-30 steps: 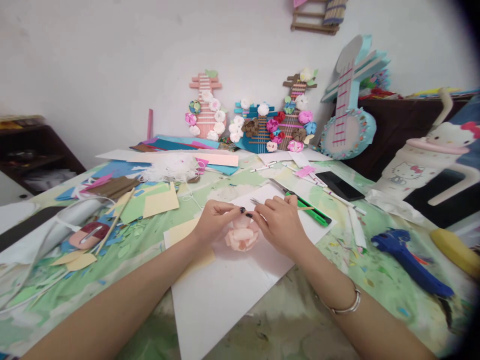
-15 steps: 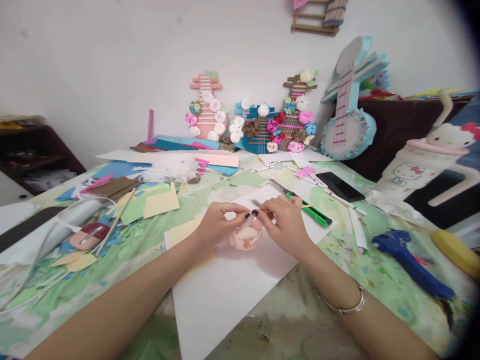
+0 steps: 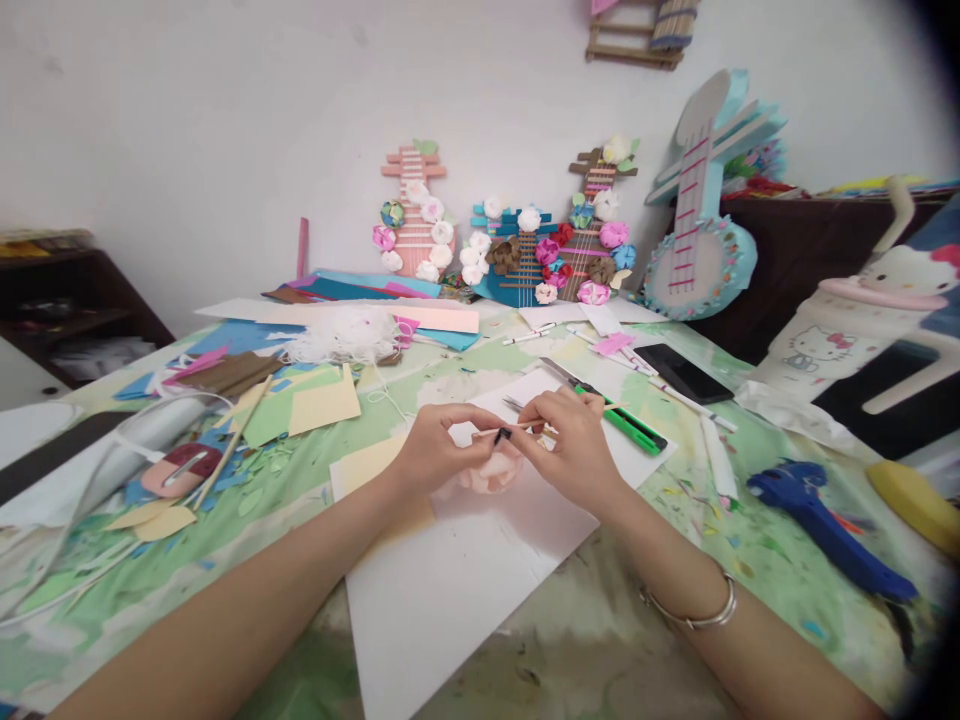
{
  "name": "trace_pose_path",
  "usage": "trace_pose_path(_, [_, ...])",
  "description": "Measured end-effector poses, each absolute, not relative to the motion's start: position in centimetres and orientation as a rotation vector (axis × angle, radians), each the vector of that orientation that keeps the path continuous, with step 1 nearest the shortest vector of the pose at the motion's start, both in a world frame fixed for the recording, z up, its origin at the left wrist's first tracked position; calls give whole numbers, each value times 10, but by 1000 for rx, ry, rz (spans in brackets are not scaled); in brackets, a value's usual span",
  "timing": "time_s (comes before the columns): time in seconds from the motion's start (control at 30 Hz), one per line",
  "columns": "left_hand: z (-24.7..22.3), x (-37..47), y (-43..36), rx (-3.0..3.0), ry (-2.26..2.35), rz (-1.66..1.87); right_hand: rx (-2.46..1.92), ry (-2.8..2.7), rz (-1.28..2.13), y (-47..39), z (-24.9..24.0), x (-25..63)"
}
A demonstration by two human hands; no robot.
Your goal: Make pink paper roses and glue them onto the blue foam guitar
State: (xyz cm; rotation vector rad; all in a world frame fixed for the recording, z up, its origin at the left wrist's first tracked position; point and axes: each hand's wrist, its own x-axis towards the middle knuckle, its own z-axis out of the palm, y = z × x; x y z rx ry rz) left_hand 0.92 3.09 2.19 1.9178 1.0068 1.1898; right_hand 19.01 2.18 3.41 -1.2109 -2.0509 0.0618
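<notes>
My left hand (image 3: 439, 445) and my right hand (image 3: 566, 440) meet over a white sheet (image 3: 450, 590), thumbs almost touching. The left fingers are closed in a pinch on a small pale pink paper piece (image 3: 484, 437), partly hidden by the fingers. Between the right fingers runs a thin wooden stick (image 3: 616, 406); its end pokes out to the right past the knuckles. Right under the fingertips rests a pale pink paper flower (image 3: 491, 473), its upper part covered by the hands. Scissors (image 3: 514, 403) show their tips behind the right hand, beside a green utility knife (image 3: 634, 430).
A blue glue gun (image 3: 832, 530), yellow sponge-like piece (image 3: 911, 500) and black phone (image 3: 684, 372) lie to the right, near a large white tumbler (image 3: 817, 340). Paper scraps (image 3: 322, 402) and a pink corded device (image 3: 180, 470) are left. Flower-decorated paper instruments (image 3: 521, 255) lean at the wall.
The fingertips have shifted slightly, and the pale pink paper piece and stick between them show more. More of the flower is covered. The view has moved a little.
</notes>
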Motion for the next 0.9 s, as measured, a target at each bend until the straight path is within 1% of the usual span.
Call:
trace_pose_path(0.33, [24,11,30,1894,1024,1184,-1224,-1986,66,23,31,189])
trace_pose_path(0.63, [21,12,31,1901,1075,1215,-1180,-2050,-158,25,27,192])
trace_pose_path(0.9, [21,11,32,1874,1043,1203,-1220,-2062,-220,25,25,192])
